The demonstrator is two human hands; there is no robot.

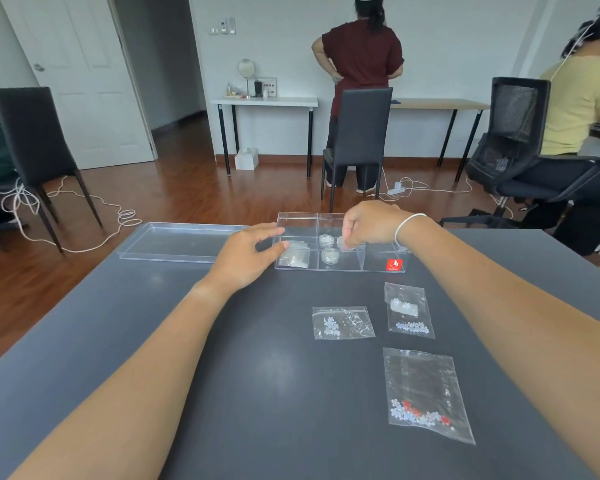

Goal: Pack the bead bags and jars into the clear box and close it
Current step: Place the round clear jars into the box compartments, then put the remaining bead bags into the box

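The clear compartment box (297,218) stands open at the far middle of the dark table. Inside it lie a small bead bag (294,258) at the front left and two small round jars (326,240) (329,255) in the middle cells. My right hand (371,223) hovers over the box, fingers pinched on a third small clear jar (344,243). My left hand (248,256) rests at the box's left wall, thumb and fingers touching it. Three bead bags lie on the table nearer me: one (342,322), one (409,310), and a larger one with red beads (426,394).
The clear lid (184,241) lies flat to the left of the box. The table's far edge runs just behind the box. Beyond it are black chairs (359,133), cables on the wooden floor and other people at desks.
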